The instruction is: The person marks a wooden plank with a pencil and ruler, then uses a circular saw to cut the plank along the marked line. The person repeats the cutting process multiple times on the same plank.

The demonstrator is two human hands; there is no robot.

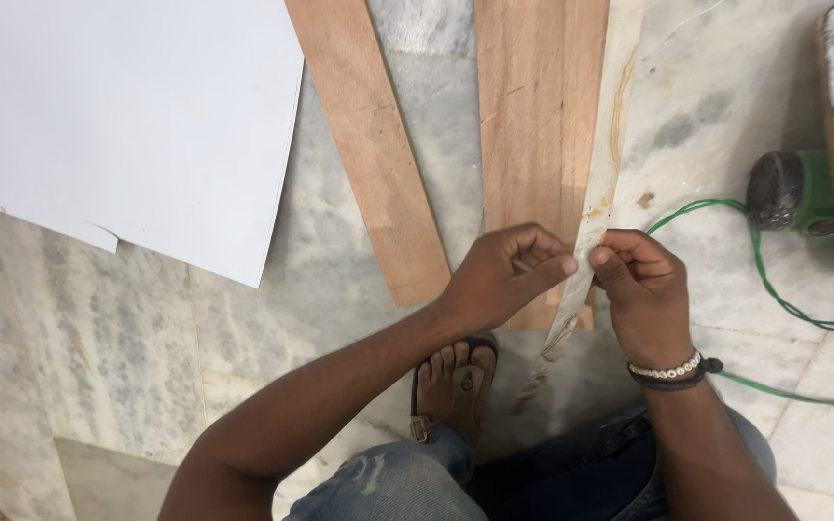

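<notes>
A long, thin, pale strip (602,164) with yellowish glue stains runs from the top of the view down between my hands. My left hand (509,275) pinches its left side with thumb and forefinger. My right hand (641,289), with bead bracelets on the wrist, pinches the same strip from the right. The strip's ragged lower end (544,362) hangs below my hands. It lies along the right edge of a wide wooden plank (533,125).
A narrower wooden plank (369,145) lies to the left. A white sheet (118,116) covers the upper left floor. A green power tool (803,193) with a green cord (774,289) sits at right. My sandalled foot (456,381) rests on the marble floor.
</notes>
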